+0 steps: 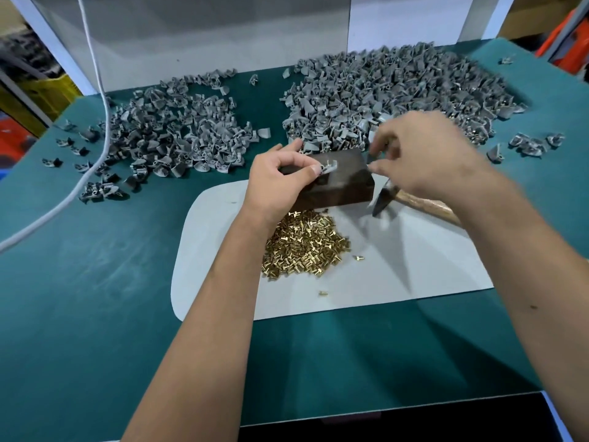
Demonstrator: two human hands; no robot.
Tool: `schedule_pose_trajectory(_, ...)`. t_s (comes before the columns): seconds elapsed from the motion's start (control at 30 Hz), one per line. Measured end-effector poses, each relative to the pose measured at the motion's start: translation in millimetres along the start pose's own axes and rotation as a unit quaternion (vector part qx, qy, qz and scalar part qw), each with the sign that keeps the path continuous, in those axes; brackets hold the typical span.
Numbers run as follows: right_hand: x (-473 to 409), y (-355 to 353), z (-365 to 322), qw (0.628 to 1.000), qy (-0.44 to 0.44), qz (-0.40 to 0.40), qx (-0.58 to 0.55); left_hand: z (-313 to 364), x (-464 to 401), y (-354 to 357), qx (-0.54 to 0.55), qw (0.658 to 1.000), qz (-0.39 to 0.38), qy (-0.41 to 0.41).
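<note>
A dark wooden block (pixel 344 183) stands at the far edge of a pale mat (pixel 398 266). My left hand (pixel 277 183) pinches a small grey plastic part (pixel 328 169) on top of the block. My right hand (pixel 424 157) hovers blurred over the block's right end, thumb and forefinger pinched together; what they hold is too small to tell. A hammer (pixel 385 199) with a wooden handle lies under my right wrist, its head beside the block. A heap of small brass pins (pixel 306 247) lies on the mat just in front of the block.
Two big heaps of grey plastic parts lie on the green table: a left heap (pixel 178 135) and a right heap (pixel 398 94). A white cable (pixel 102 122) runs down the left side. A grey panel (pixel 191 36) stands behind. Dark table edge (pixel 382 419) lies nearest me.
</note>
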State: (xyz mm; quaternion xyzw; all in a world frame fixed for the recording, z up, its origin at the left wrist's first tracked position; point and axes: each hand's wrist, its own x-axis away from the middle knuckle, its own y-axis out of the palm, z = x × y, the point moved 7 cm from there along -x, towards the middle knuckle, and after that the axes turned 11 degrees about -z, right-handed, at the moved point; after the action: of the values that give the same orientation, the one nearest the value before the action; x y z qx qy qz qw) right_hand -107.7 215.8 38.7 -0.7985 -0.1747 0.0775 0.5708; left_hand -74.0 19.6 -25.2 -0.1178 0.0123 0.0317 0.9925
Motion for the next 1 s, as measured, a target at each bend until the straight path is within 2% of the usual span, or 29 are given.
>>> schedule_pose_trajectory(0.1,-10.4,10.9,-38.9,0.993,-0.114,-0.005,-0.019,0.8,-2.2,-0.1,0.008,1.000,-0.006,0.009)
schedule_pose_trajectory(0.17,-16.9,15.3,-50.5,0.988,-0.152,0.006,-0.029,0.8,-4.5,-2.1,0.014,1.000,-0.004,0.020)
schedule_pose_trajectory(0.23,-26.1,16.2,-52.3,0.984,-0.165,0.018,-0.059,-2.1,-7.5,-13.3,0.016,0.999,0.038,0.032)
schedule_pose_trajectory(0.3,-37.5,15.1,-49.0,0.985,-0.150,0.025,-0.079,-7.0,-7.4,-35.1,-0.017,0.993,0.114,0.037)
schedule_pose_trajectory(0.4,-57.6,7.3,-35.4,0.990,-0.102,0.059,-0.074,-10.6,1.4,-70.6,-0.187,0.955,0.225,0.036)
schedule_pose_trajectory(0.47,-68.9,-0.9,-21.8,0.993,-0.046,0.098,-0.051,-20.0,2.5,-87.2,-0.228,0.944,0.237,0.012)
schedule_pose_trajectory(0.53,-73.2,-5.9,-14.5,0.992,0.002,0.122,-0.016,-32.8,-2.0,-94.6,-0.232,0.950,0.207,-0.038)
schedule_pose_trajectory(0.57,-72.2,-5.8,-19.3,0.993,-0.002,0.121,-0.008,-37.0,-3.5,-96.1,-0.243,0.949,0.192,-0.056)
schedule_pose_trajectory(0.67,-55.0,5.8,-67.0,0.990,-0.124,0.070,-0.012,-37.6,-3.4,-100.7,-0.276,0.942,0.181,-0.062)
schedule_pose_trajectory(0.73,-34.2,25.8,-109.0,0.974,-0.227,-0.014,0.021,-32.3,-1.2,-101.3,-0.290,0.939,0.178,-0.047)
schedule_pose_trajectory(0.8,-15.1,49.6,-143.4,0.949,-0.294,-0.095,0.059,-25.4,3.8,-100.9,-0.307,0.936,0.171,-0.028)
schedule_pose_trajectory(0.87,-5.6,68.7,-163.0,0.935,-0.319,-0.128,0.084,-21.7,7.9,-103.5,-0.309,0.936,0.170,-0.010)
schedule_pose_trajectory(1.0,-4.9,92.7,-177.1,0.928,-0.324,-0.118,0.141,-27.1,8.2,-112.1,-0.251,0.951,0.178,-0.039)
